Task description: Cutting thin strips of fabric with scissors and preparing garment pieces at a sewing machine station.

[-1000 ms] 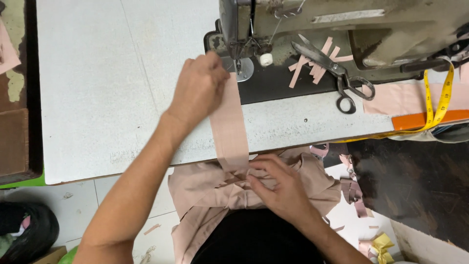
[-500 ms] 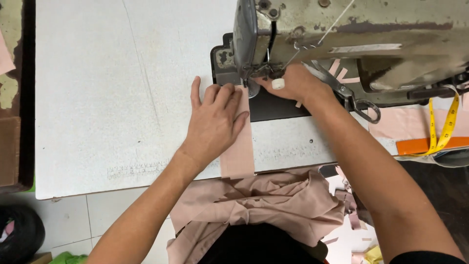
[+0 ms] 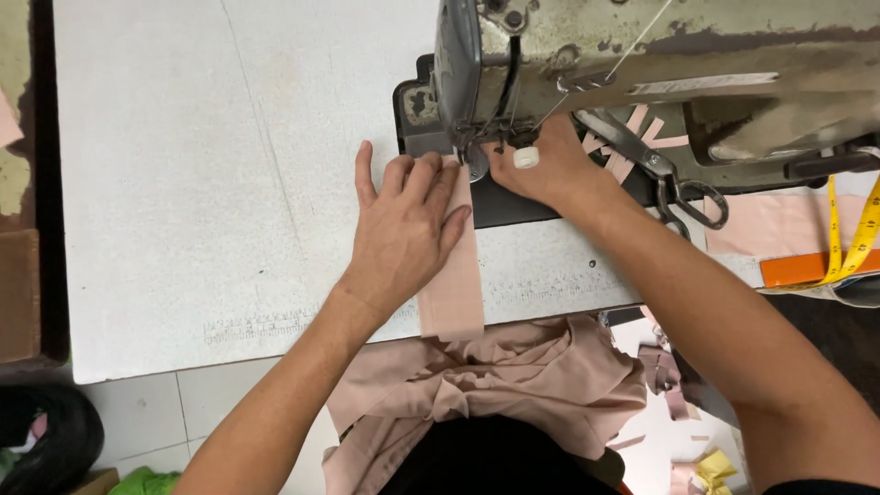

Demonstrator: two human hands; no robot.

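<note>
Grip: left hand (image 3: 403, 234) lies flat with fingers spread, pressing down on a pink fabric strip (image 3: 451, 293) on the table; right hand (image 3: 541, 170) sits under the sewing machine head, and whether its fingers pinch the strip or only rest beside the needle I cannot tell.
Strip: narrow and pale pink, it runs from the needle area toward the near table edge, then drops over that edge into a heap of pink cloth (image 3: 513, 385) in the person's lap.
Machine: an old grey-green sewing machine (image 3: 660, 64) fills the far right, its head hanging over the strip's far end.
Edges: the near edge of the white table (image 3: 183, 183) crosses just under the left wrist; the table's left edge stands well apart from both hands.
Open room: the wide bare tabletop left of the left hand holds nothing; the right side is crowded.
Right side: scissors (image 3: 683, 188) lie just beside the right wrist, with pink offcuts (image 3: 632, 137) behind them, and a yellow tape measure (image 3: 848, 238) hangs at the far right.
Room: pale floor tiles (image 3: 147, 412) show below the table on the near left.
</note>
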